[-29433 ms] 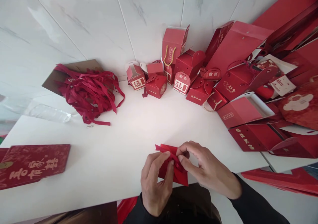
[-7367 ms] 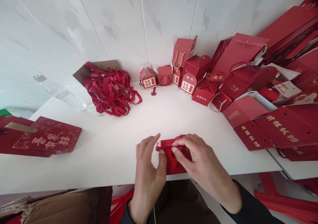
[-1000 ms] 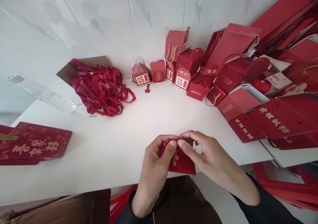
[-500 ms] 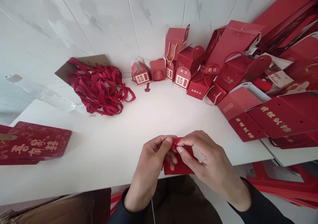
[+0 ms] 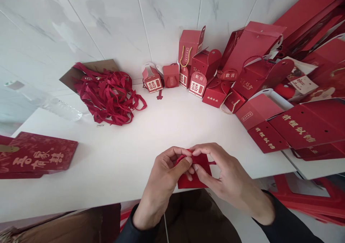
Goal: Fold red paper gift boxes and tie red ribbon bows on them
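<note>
A small flat red box or bag (image 5: 198, 178) lies at the table's front edge, partly covered by my hands. My left hand (image 5: 172, 167) is closed, thumb and forefinger pinching a red ribbon (image 5: 182, 158) just above it. My right hand (image 5: 222, 167) meets the left fingertips, its curved thumb and forefinger at the same ribbon. A ribbon end pokes out to the right, inside the curve of the right hand. Fingers hide most of the ribbon where the two hands meet.
A heap of red ribbons (image 5: 107, 96) spills from a cardboard box (image 5: 106, 65) at the back left, near a clear plastic bottle (image 5: 63, 109). Red gift boxes (image 5: 199, 85) line the wall and pile up rightward. A red printed bag (image 5: 45, 155) lies left. Red stools (image 5: 293, 196) stand below right.
My left thumb has shifted slightly right and down over the ribbon. The right fingertips have moved a little, and a ribbon end now shows beside the right hand.
</note>
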Demonstrator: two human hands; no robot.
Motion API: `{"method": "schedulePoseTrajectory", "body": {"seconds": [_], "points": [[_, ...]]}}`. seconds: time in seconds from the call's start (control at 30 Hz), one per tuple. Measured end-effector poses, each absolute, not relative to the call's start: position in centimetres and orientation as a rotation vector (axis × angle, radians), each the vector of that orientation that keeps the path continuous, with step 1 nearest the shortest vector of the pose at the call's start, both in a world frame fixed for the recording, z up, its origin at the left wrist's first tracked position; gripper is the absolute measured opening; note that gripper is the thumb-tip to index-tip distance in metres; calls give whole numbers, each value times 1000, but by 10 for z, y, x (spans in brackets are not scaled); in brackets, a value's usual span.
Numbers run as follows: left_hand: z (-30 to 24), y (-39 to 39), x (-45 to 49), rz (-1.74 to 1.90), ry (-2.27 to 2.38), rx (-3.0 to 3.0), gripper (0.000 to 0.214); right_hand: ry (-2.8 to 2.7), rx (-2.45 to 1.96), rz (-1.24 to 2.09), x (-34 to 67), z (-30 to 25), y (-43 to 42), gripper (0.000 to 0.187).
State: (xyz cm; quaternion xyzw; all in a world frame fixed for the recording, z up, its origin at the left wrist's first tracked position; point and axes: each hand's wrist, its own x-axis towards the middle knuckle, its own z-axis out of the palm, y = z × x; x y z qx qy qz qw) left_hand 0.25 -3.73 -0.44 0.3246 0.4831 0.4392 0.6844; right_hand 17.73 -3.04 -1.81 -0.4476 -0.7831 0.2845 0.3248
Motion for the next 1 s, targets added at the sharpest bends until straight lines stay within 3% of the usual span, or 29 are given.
{"method": "schedulePoseTrajectory", "body": {"seconds": [0.3,0.67,0.87,1.0], "points": [[-11,-42,7,1057,1240,1026,12,-1967,-1321,1131,181,-11,-21,18],[-33,-56,18,1133,1711,2041,36,-1793,-1291,1356,177,-8,-22,8],[-37,-59,12,1296,1633,2034,38,-1812,-1269,1410,180,-4,-22,30],[-41,-59,12,1344,1592,2111,44,-1844,-1250,1388,177,-3,-19,31]]}}
